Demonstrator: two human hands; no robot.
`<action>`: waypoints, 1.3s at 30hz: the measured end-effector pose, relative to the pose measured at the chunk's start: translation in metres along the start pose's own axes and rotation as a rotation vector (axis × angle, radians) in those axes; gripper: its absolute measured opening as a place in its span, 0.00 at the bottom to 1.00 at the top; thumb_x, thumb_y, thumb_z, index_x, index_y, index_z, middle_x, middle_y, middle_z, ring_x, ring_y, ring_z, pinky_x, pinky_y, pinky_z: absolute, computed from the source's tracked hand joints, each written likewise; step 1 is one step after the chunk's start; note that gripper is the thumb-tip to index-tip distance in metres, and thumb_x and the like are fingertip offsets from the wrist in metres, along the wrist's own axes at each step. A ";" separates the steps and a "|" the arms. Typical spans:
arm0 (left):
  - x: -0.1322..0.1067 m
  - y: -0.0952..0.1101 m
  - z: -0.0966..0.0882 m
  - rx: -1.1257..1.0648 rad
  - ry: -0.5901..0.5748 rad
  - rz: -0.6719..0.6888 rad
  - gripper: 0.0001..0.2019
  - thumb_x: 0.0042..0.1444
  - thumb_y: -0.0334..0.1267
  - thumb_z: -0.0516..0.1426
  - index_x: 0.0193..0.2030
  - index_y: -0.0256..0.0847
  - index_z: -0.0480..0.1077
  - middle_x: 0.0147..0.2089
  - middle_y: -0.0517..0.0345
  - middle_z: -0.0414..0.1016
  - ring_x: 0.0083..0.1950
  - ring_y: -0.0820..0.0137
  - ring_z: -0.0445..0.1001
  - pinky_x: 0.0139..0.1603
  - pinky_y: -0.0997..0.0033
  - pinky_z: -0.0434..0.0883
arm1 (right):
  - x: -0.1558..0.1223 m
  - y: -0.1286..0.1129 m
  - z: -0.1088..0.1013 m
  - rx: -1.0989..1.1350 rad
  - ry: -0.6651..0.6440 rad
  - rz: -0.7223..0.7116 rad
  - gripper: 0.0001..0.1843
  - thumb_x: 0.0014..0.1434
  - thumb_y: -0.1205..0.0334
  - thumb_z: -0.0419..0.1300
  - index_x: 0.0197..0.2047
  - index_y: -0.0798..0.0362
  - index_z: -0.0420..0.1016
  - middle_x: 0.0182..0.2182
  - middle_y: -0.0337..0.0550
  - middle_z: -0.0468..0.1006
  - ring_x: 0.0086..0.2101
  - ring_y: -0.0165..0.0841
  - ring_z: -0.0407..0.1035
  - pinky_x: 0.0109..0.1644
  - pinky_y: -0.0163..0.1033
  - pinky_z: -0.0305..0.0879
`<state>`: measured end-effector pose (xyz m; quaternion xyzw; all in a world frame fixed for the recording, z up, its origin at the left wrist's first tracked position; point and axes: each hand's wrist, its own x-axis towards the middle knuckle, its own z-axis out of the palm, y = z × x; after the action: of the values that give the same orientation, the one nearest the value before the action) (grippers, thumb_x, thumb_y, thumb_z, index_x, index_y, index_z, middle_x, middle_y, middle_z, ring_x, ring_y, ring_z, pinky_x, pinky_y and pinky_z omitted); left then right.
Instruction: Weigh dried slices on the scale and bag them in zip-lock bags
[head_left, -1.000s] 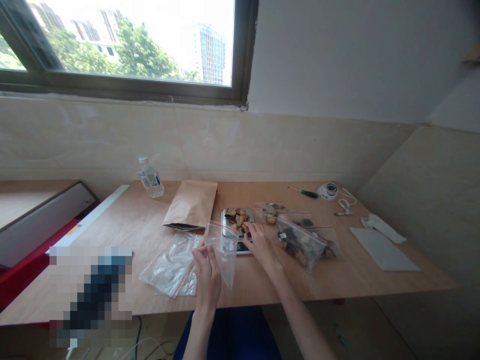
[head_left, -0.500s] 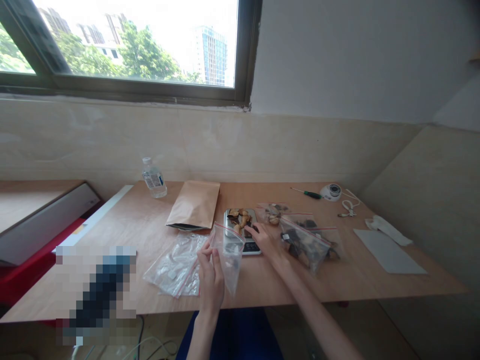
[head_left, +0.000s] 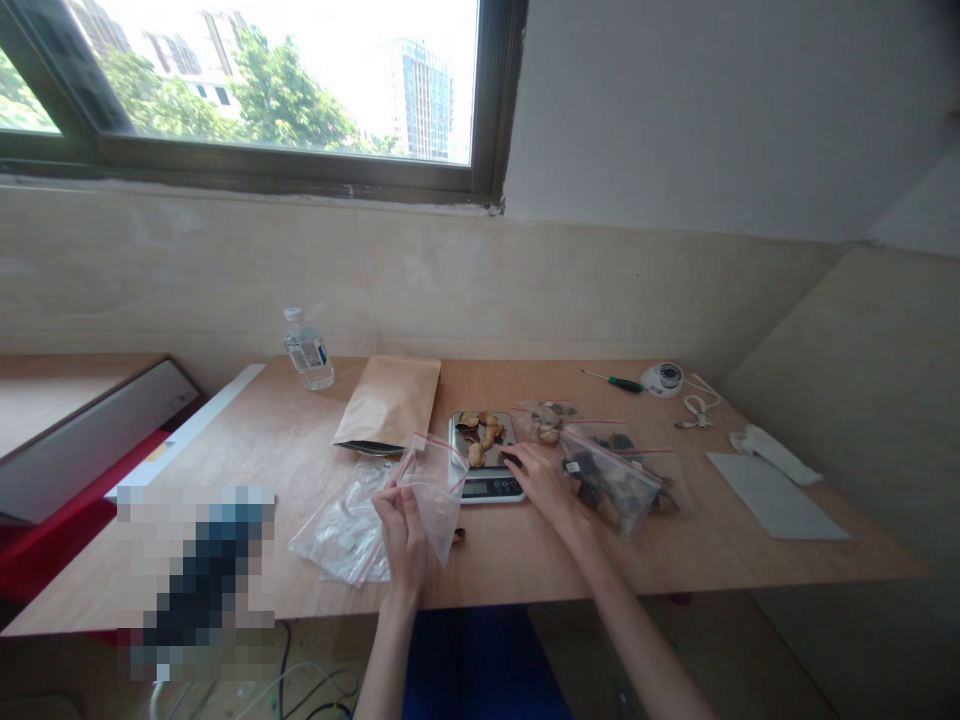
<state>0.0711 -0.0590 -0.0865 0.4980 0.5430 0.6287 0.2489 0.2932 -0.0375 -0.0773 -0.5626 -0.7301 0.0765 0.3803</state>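
My left hand [head_left: 401,535] is shut on the top of a clear zip bag [head_left: 435,495] with a red seal, which hangs open and looks empty. My right hand [head_left: 541,483] rests at the right corner of a digital kitchen scale [head_left: 487,487], its fingertips pinched on a dark dried piece [head_left: 511,459]. Pale and brown dried pieces [head_left: 480,430] lie on the scale's metal top. To the right of that hand is a full zip bag of dark dried pieces [head_left: 615,482], and behind it a smaller bag [head_left: 547,422].
A flattened clear bag [head_left: 341,530] lies left of my hands, and a kraft envelope [head_left: 388,402] and water bottle [head_left: 307,350] stand behind it. A screwdriver [head_left: 619,382], white round device [head_left: 662,379] and grey sheet [head_left: 776,508] lie on the wooden table's right side.
My left hand has lifted the clear bag a little and moved it left, and its mouth gapes wider. My right hand has shifted right along the scale, uncovering the display.
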 end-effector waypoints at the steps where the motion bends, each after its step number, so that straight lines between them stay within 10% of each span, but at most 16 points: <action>1: 0.001 0.001 0.001 -0.013 -0.006 0.008 0.12 0.60 0.49 0.47 0.36 0.42 0.55 0.41 0.50 0.70 0.46 0.63 0.71 0.49 0.61 0.66 | 0.001 -0.003 -0.002 0.019 0.029 0.011 0.13 0.60 0.65 0.51 0.44 0.52 0.74 0.39 0.48 0.77 0.43 0.38 0.70 0.50 0.46 0.66; 7: 0.002 0.015 0.007 -0.033 -0.138 0.052 0.11 0.61 0.48 0.45 0.37 0.43 0.55 0.53 0.43 0.67 0.54 0.62 0.69 0.51 0.59 0.66 | 0.029 -0.065 -0.022 0.448 0.364 0.262 0.15 0.59 0.56 0.54 0.45 0.54 0.74 0.43 0.48 0.78 0.42 0.35 0.73 0.47 0.41 0.69; 11: -0.001 0.022 0.011 -0.009 -0.166 0.063 0.11 0.61 0.48 0.45 0.36 0.42 0.54 0.54 0.43 0.65 0.55 0.62 0.67 0.53 0.58 0.65 | 0.044 -0.107 -0.031 0.677 0.130 0.209 0.20 0.57 0.54 0.58 0.51 0.53 0.71 0.45 0.46 0.77 0.44 0.35 0.72 0.48 0.40 0.69; 17: 0.000 0.016 0.003 0.033 0.000 -0.023 0.13 0.61 0.51 0.45 0.35 0.43 0.53 0.38 0.53 0.66 0.46 0.63 0.69 0.48 0.61 0.65 | 0.004 -0.101 -0.011 0.567 0.346 0.332 0.12 0.62 0.59 0.49 0.40 0.53 0.71 0.38 0.45 0.76 0.39 0.33 0.72 0.45 0.39 0.69; 23: 0.001 0.016 0.002 0.010 0.059 -0.021 0.14 0.60 0.53 0.45 0.35 0.43 0.52 0.35 0.57 0.63 0.39 0.66 0.68 0.42 0.64 0.66 | -0.049 -0.100 0.040 0.260 -0.124 0.076 0.14 0.55 0.71 0.54 0.45 0.50 0.70 0.44 0.44 0.73 0.48 0.37 0.66 0.53 0.44 0.65; 27: 0.001 0.017 0.005 0.021 0.045 -0.006 0.14 0.60 0.51 0.45 0.34 0.43 0.53 0.33 0.57 0.62 0.42 0.64 0.69 0.48 0.60 0.65 | -0.057 -0.093 0.055 0.140 -0.183 0.027 0.17 0.54 0.76 0.53 0.44 0.49 0.72 0.44 0.45 0.73 0.48 0.39 0.65 0.53 0.46 0.65; 35: -0.008 0.019 0.011 0.011 -0.040 -0.050 0.12 0.61 0.50 0.45 0.35 0.43 0.52 0.43 0.49 0.65 0.50 0.62 0.67 0.50 0.59 0.63 | 0.004 -0.094 -0.018 0.456 0.318 0.377 0.16 0.59 0.56 0.55 0.47 0.54 0.73 0.42 0.48 0.77 0.40 0.36 0.71 0.44 0.40 0.69; 39: -0.012 0.025 0.015 0.002 -0.081 -0.048 0.14 0.60 0.52 0.45 0.33 0.44 0.52 0.36 0.55 0.64 0.39 0.66 0.67 0.43 0.62 0.65 | 0.034 -0.113 -0.036 0.497 0.107 0.169 0.18 0.60 0.54 0.55 0.51 0.49 0.72 0.48 0.44 0.74 0.46 0.34 0.68 0.50 0.39 0.65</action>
<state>0.0947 -0.0705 -0.0684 0.5099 0.5448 0.6014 0.2853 0.2272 -0.0594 0.0246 -0.5140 -0.6183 0.2551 0.5371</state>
